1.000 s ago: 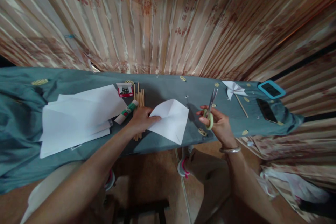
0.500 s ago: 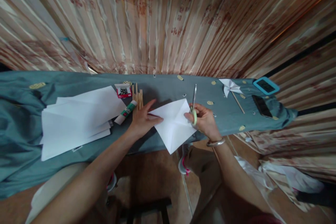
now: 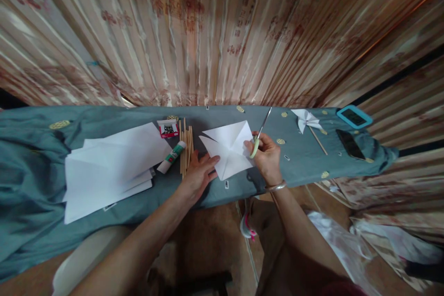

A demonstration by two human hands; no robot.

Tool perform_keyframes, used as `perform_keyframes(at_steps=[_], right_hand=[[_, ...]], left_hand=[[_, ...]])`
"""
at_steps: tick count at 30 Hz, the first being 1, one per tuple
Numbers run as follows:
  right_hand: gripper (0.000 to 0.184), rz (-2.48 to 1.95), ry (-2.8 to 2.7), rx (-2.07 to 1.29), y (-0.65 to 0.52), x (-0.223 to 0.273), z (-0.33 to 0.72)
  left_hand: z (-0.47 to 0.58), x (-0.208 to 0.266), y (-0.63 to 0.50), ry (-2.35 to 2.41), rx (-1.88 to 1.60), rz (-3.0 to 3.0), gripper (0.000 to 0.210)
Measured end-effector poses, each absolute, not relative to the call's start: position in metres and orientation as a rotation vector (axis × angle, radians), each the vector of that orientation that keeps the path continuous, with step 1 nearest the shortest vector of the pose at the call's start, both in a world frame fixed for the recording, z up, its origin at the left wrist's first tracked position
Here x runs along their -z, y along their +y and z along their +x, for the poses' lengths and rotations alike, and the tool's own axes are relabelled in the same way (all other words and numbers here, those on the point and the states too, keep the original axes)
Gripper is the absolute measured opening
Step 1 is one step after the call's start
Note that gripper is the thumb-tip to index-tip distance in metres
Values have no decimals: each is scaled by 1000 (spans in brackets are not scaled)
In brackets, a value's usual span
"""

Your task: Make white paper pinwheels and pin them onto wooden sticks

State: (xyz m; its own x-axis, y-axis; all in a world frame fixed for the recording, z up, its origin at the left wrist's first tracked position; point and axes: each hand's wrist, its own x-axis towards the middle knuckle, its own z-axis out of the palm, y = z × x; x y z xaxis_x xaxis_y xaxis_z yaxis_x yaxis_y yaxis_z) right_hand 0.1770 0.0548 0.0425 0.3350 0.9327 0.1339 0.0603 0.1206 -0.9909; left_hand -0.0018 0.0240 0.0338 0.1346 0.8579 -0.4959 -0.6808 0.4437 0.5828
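My right hand (image 3: 268,157) is closed round scissors (image 3: 257,141) with pale green handles, their metal blades pointing up and away. Its thumb lies on the right edge of a white square sheet of paper (image 3: 233,143). This sheet has crossing diagonal creases, and a slit runs in from its left corner, with the two flaps apart. My left hand (image 3: 201,171) grips the sheet's lower left edge, fingertips over the paper; its underside fingers are partly hidden. Just beyond that hand lie several thin wooden sticks (image 3: 186,143).
Left on the cloth-covered table (image 3: 31,148) lie a stack of white paper (image 3: 111,162), a glue stick (image 3: 172,157) and a small red box of metal pieces (image 3: 168,128). Rightward are a paper pinwheel (image 3: 306,121) on a stick, a phone (image 3: 350,144) and a blue-framed device (image 3: 354,116). A curtain (image 3: 208,46) hangs behind.
My left hand has moved down along the paper's edge, uncovering the slit corner. The paper has shifted up slightly, and the scissors have tilted to the right in my right hand.
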Motion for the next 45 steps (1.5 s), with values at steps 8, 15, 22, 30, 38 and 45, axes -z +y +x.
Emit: perform_keyframes(at_steps=[8, 15, 22, 30, 38, 45], right_hand=[[40, -1220, -976, -976, 59, -46, 150], [34, -1201, -837, -1071, 60, -45, 160], [34, -1190, -803, -1159, 55, -42, 167], [34, -1149, -785, -1310, 51, -42, 163], [36, -1185, -888, -1168, 52, -42, 160], [35, -1236, -1025, -1027, 51, -39, 161]], left_hand=[[1, -27, 17, 989, -1126, 417, 46], [-17, -24, 34, 1160, -1207, 686, 32], [-19, -29, 43, 1070, -1180, 574, 35], [-19, -36, 41, 996, -1144, 510, 31], [-22, -34, 41, 991, -1179, 502, 24], [-20, -39, 39, 903, -1194, 302, 19]])
